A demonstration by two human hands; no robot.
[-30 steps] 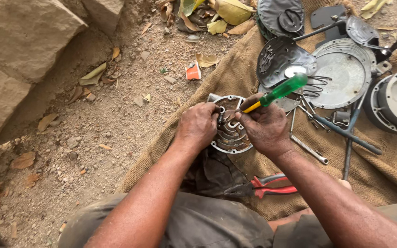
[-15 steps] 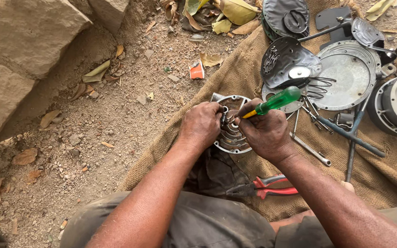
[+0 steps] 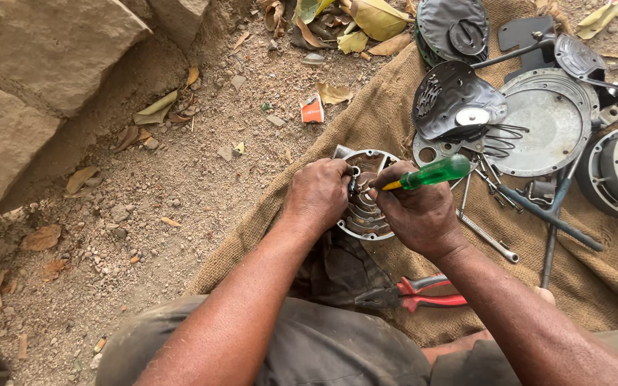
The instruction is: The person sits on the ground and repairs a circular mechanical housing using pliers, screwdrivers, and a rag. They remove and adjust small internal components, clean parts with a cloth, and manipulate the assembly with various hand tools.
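I see gravel ground (image 3: 144, 214), stone blocks (image 3: 37, 64) and burlap sacking (image 3: 609, 286); my left hand (image 3: 320, 193) grips the round metal plate (image 3: 363, 214), my right hand (image 3: 420, 214) grips a green-handled screwdriver (image 3: 434, 172).

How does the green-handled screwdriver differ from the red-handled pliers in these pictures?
The screwdriver has a translucent green handle; the pliers have red handles with dark jaws. The screwdriver is held in the right hand, its tip at the round metal part; the pliers lie untouched near the person's lap. The screwdriver has one straight handle, the pliers have two. Both are hand tools over the burlap cloth.
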